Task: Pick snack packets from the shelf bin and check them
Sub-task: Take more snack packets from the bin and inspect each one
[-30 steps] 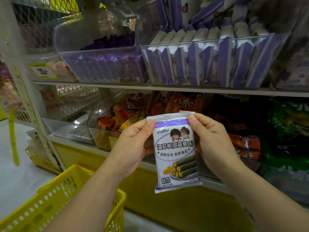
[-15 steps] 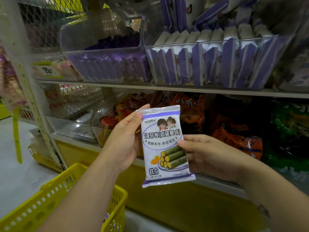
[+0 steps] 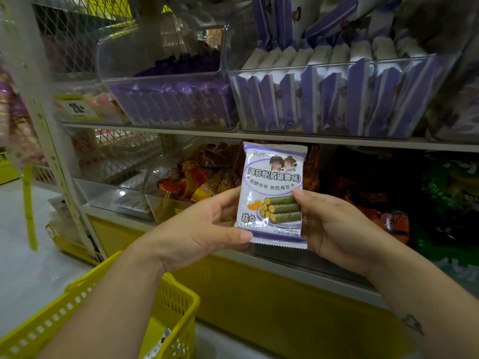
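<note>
A purple and white snack packet [image 3: 273,187] with printed green rolls faces me, upright, in front of the lower shelf. My left hand [image 3: 207,226] grips its lower left edge, thumb across the bottom corner. My right hand [image 3: 329,224] holds its right side, thumb pressed on the front. Above, a clear shelf bin [image 3: 337,99] holds several matching purple and white packets standing on edge.
A second clear bin [image 3: 168,99] of purple packets stands to the left. Orange packets [image 3: 197,177] and dark and green bags [image 3: 451,198] fill the lower shelf. A yellow basket [image 3: 166,307] hangs low at the left. A yellow price tag [image 3: 77,108] sits at the shelf's left.
Both hands slid down the packet from its top corners to its lower sides. The packet moved right and up, now squarely upright.
</note>
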The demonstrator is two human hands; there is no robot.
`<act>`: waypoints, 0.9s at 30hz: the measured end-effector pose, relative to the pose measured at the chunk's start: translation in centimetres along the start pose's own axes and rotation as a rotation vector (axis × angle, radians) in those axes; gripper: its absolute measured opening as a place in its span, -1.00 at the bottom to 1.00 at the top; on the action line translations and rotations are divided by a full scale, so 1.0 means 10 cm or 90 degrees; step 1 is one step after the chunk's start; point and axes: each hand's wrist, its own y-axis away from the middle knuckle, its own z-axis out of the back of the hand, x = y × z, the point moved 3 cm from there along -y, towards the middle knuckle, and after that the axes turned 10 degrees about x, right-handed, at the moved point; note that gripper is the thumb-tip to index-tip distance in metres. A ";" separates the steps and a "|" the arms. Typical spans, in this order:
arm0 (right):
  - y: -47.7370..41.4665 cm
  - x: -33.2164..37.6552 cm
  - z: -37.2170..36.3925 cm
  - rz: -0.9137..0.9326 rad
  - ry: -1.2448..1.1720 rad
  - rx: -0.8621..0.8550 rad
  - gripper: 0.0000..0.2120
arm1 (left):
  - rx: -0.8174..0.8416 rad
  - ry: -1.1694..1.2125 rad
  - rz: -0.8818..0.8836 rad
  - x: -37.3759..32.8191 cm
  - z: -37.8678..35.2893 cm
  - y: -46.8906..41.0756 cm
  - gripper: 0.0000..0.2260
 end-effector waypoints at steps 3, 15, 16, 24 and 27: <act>0.00 0.02 0.01 0.013 -0.044 -0.032 -0.62 | -0.011 -0.024 -0.031 -0.01 -0.01 -0.02 -0.35; -0.04 0.01 0.00 0.024 -0.138 -0.083 -0.68 | -0.309 -0.488 -0.148 -0.10 -0.04 -0.06 -0.55; -0.04 0.01 -0.01 0.029 -0.143 -0.084 -0.68 | -0.320 -0.567 -0.144 -0.09 -0.07 -0.06 -0.57; -0.03 -0.05 -0.04 0.040 -0.149 -0.093 -0.68 | -0.304 -0.874 -0.201 -0.03 -0.25 -0.12 -0.51; 0.00 -0.02 -0.04 0.042 -0.119 -0.083 -0.70 | -0.312 -0.913 -0.250 -0.04 -0.28 -0.13 -0.59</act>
